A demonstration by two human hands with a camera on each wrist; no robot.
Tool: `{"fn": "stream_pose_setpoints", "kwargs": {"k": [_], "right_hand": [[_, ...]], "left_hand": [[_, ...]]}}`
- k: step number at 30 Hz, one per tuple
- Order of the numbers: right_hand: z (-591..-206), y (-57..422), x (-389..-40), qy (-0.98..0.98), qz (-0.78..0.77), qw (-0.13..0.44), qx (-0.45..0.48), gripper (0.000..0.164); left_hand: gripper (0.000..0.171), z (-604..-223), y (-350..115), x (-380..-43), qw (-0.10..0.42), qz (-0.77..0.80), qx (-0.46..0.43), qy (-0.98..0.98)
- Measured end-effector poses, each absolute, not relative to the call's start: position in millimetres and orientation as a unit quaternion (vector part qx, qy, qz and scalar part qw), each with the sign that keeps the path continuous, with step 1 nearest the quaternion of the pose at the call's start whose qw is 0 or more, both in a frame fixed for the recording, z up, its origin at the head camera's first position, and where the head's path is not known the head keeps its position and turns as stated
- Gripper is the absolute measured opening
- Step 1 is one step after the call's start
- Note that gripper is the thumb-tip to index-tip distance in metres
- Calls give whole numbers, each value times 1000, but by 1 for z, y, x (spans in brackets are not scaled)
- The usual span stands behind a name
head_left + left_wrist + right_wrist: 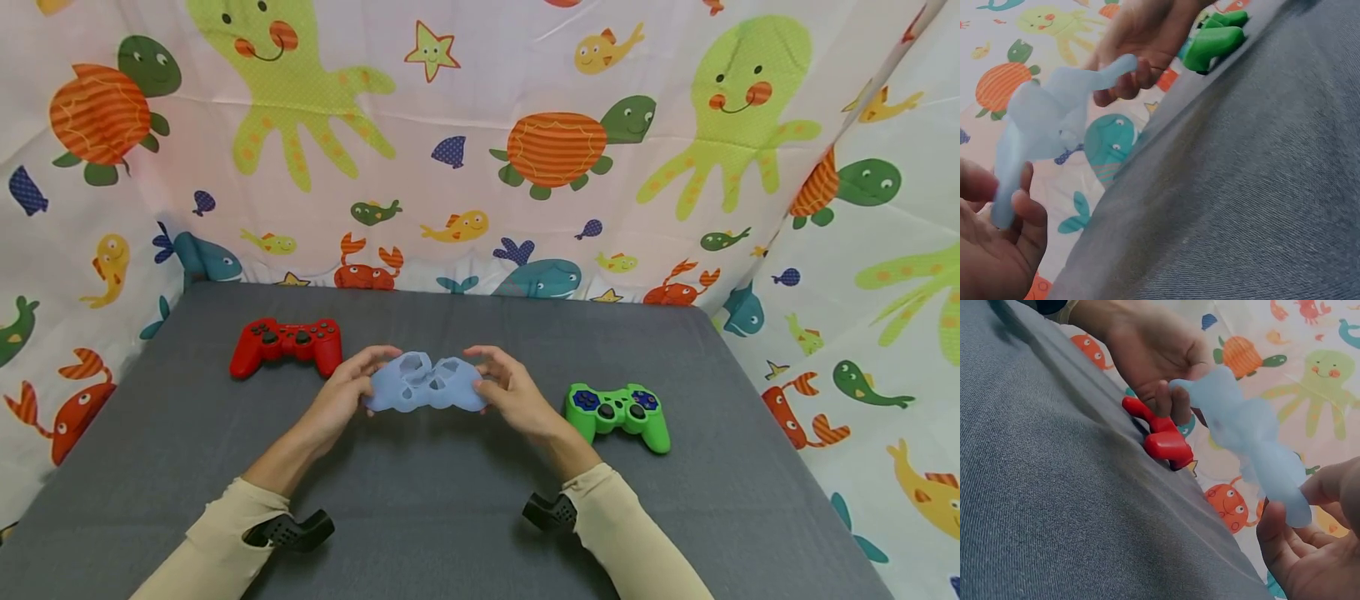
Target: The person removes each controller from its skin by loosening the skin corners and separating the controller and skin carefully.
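A pale blue, rubbery game controller cover (429, 385) with cut-out holes is held up over the table between both hands. My left hand (341, 392) pinches its left end, thumb on the near side. On the other end, my right hand (517, 396) has a like grip with thumb and fingers. Both wrist views show the cover (1047, 112) from below, its two grip ends spread apart and its middle sagging into soft folds. A red game controller (285, 340) lies just beyond the left hand, and a green game controller (618, 412) lies right of the right hand.
Grey cloth covers the table (427, 517). Behind it and along the sides hangs a white curtain (465, 108) printed with sea animals. Each forearm wears a black wrist camera (292, 531) at the cream sleeve's cuff.
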State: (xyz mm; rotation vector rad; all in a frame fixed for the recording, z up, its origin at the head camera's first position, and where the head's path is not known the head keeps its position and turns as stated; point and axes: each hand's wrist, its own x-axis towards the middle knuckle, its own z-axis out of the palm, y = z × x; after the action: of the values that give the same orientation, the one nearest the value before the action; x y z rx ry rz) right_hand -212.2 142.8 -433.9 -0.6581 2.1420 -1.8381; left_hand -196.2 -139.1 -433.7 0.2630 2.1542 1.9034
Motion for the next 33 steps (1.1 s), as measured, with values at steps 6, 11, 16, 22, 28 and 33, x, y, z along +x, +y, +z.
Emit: {"fn": "stream_pose_setpoints", "kwargs": {"k": [6,11,16,22,28,33], "right_hand": [[-432,145,-213,740,-631,109,-205,42],[-431,148,-215,746,-624,94,-214,43],[-431,150,-214,754,-615,75,-218,40],[-432,149,-215,743,-625,51,-233,45],[-432,149,-215,739,-616,66,-264,55],[-432,149,-215,741,-610,91,-265,57]], "left_hand": [[36,-434,-141,-196,99,642,97,754],[45,-435,-144,-199,74,640,133,753],[47,-436,-147,-200,63,622,151,766],[48,-435,-149,-200,20,609,138,781],[44,-433,-151,-200,-4,597,141,790],[48,-429,-152,-202,6,610,142,780]]}}
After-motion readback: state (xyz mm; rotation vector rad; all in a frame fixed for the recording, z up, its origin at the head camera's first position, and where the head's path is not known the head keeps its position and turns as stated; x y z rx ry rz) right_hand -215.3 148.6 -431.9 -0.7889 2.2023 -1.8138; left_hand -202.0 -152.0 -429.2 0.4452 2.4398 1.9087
